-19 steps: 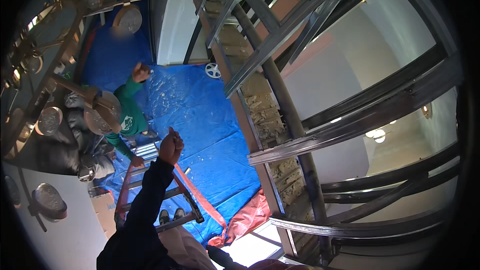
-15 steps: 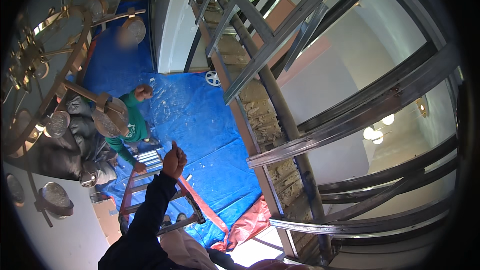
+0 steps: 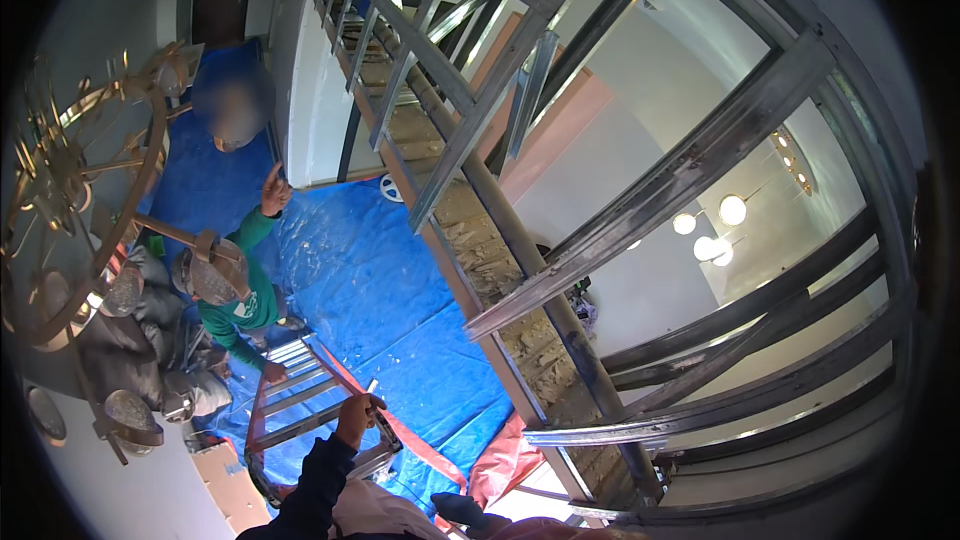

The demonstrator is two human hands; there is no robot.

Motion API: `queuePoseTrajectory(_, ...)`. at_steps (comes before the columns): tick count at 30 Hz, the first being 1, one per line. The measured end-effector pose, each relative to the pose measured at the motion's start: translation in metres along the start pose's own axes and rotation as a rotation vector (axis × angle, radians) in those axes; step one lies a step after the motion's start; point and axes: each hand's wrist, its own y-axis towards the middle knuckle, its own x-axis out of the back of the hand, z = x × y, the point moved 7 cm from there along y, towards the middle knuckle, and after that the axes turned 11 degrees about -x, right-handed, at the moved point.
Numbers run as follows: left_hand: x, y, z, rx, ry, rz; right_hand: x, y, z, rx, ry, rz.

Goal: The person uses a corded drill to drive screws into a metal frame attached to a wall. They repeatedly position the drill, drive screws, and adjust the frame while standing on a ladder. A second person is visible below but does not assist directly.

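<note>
Seen from high up through the head camera, one hand (image 3: pixel 357 413) in a dark sleeve closes around the top of a ladder (image 3: pixel 300 410) that drops away to a blue tarp (image 3: pixel 400 290) on the floor far below. Which hand it is cannot be told for sure; it looks like the left, and the other is out of view. A small pale object pokes up past its fingers, too small to identify. At the ladder's foot, a co-worker (image 3: pixel 235 290) in a green top grips a rail with one hand and points upward with the other. Metal framing (image 3: pixel 560 270) runs diagonally just beside the ladder, and a gold chandelier (image 3: pixel 90 230) hangs to the left. A loosened grip or dropped object would likely fall toward the co-worker.
</note>
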Motion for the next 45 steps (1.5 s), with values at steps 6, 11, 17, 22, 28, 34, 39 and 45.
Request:
queuePoseTrajectory(6, -0.034, -0.006, -0.025, -0.148, 0.323, 0.38, 0.018, -0.013, -0.013, 0.016, -0.006, -0.035)
queuePoseTrajectory(11, -0.089, -0.018, -0.105, -0.292, 0.357, 0.487, 0.042, -0.032, -0.04, 0.021, -0.019, -0.093)
queuePoseTrajectory(17, -0.195, -0.04, -0.308, -0.801, 0.272, 0.501, 0.067, -0.076, -0.085, 0.04, -0.009, -0.2)
queuePoseTrajectory(22, -0.279, -0.1, -0.373, -0.953, 0.137, 0.641, 0.08, -0.119, -0.106, -0.055, 0.212, -0.24)
queuePoseTrajectory(28, -0.334, -0.124, -0.33, -0.841, 0.163, 0.826, 0.119, -0.213, -0.105, 0.073, 0.474, -0.399)
queuePoseTrajectory(34, -0.345, -0.114, -0.252, -0.559, 0.165, 0.794, 0.129, -0.319, -0.129, 0.189, 0.963, -0.764)
queuePoseTrajectory(39, -0.395, -0.143, -0.192, -0.459, 0.061, 0.878, 0.108, -0.35, -0.161, 0.562, 1.419, -1.201)
queuePoseTrajectory(45, -0.47, -0.19, -0.17, -0.218, -0.306, 1.095, 0.082, -0.38, -0.157, 0.638, 1.483, -1.365)
